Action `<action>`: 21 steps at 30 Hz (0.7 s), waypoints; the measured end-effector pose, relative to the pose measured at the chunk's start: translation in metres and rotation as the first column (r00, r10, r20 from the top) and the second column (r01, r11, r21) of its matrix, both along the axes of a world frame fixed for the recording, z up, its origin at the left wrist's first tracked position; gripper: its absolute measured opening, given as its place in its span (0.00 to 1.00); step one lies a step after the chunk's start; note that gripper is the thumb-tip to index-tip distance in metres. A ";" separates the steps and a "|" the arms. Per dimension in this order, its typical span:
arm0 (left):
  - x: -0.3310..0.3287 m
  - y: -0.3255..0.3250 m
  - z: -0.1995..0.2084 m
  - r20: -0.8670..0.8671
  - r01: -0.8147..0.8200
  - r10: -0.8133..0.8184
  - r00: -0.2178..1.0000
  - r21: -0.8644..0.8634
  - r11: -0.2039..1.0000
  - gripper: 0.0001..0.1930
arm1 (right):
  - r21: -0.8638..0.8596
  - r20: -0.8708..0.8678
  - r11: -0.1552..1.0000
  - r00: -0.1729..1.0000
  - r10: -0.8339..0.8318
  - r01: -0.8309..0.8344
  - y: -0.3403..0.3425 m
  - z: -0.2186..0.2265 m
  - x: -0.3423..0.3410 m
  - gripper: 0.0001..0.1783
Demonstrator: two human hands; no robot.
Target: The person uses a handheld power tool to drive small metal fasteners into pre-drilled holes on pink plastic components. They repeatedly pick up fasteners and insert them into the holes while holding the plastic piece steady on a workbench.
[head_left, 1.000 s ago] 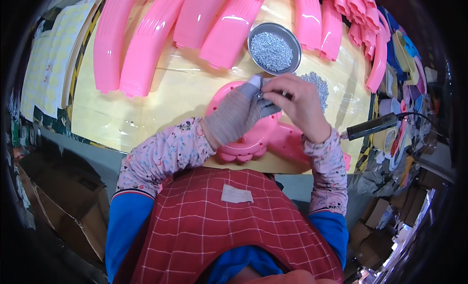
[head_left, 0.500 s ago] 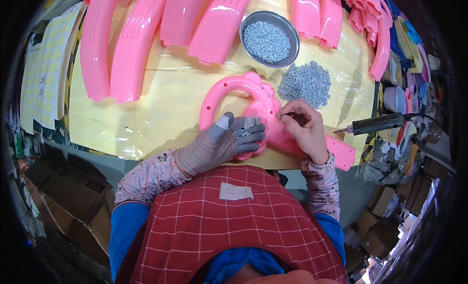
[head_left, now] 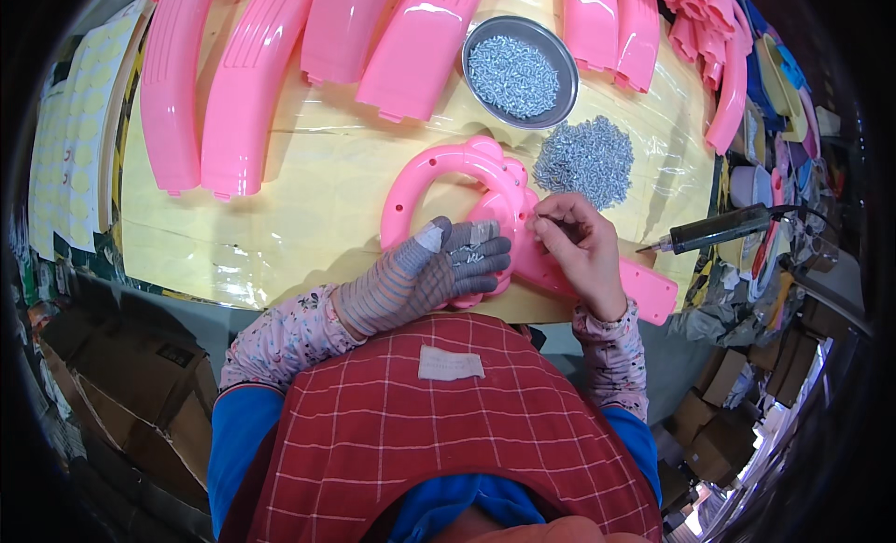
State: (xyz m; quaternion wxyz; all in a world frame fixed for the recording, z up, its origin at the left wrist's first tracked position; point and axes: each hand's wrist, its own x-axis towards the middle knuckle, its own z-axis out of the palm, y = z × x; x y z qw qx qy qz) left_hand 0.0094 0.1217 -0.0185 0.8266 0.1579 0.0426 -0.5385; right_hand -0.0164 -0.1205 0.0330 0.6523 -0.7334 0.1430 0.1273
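Note:
A pink plastic part (head_left: 403, 190) with a ring-shaped end, a scalloped middle and a straight bar lies in front of me. My left hand (head_left: 425, 265), in a grey striped glove with tape on fingertips, rests palm up over its near side. Several small silver screws (head_left: 469, 254) lie on the gloved fingers, held there. My bare right hand (head_left: 581, 246) is closed in a pinch over the part's middle, close to a screw hole. What it pinches is tiny and mostly hidden by the fingertips; it looks like a screw.
Beyond the part stand a metal bowl (head_left: 567, 95) of screws and a loose screw pile (head_left: 585, 160). An electric screwdriver (head_left: 719, 229) with a cable is at the right. Curved pink pieces (head_left: 245, 95) line the far side. Sticker sheets (head_left: 75, 160) lie left; cardboard boxes (head_left: 131, 375) sit below.
The view has shifted slightly. The screwdriver's cable end now sits a little higher, so it tilts more. Both hands stay nearly in place, the right still pinching over the pink part.

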 end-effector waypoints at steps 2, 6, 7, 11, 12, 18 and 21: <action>-0.001 0.001 -0.001 -0.004 0.010 -0.010 1.000 -0.009 1.000 0.41 | -0.133 0.067 0.989 0.995 0.068 -0.059 -0.001 -0.001 0.001 0.06; -0.001 0.001 0.001 0.056 0.040 -0.041 0.998 0.030 0.999 0.44 | -0.439 0.207 0.894 0.959 0.195 -0.087 -0.003 -0.017 0.003 0.07; -0.001 0.000 0.002 0.067 0.039 -0.042 0.997 0.033 0.999 0.44 | -0.461 0.216 0.885 0.958 0.187 -0.069 -0.002 -0.020 0.003 0.08; -0.003 0.000 0.010 0.135 0.053 -0.059 0.989 0.045 0.998 0.45 | -0.505 0.298 0.856 0.909 0.293 -0.110 0.009 -0.006 0.001 0.09; -0.006 -0.001 0.010 0.156 0.049 -0.057 0.986 0.055 0.997 0.45 | -0.492 0.329 0.857 0.880 0.344 -0.151 0.012 -0.003 -0.008 0.10; -0.027 -0.011 0.014 0.164 0.056 -0.036 0.986 -0.121 0.991 0.40 | -0.459 0.307 0.872 0.891 0.335 -0.170 0.029 -0.004 -0.045 0.09; -0.038 -0.008 0.015 0.132 0.057 -0.041 0.990 -0.121 0.991 0.37 | -0.367 0.239 0.909 0.924 0.299 -0.199 0.025 -0.007 -0.063 0.09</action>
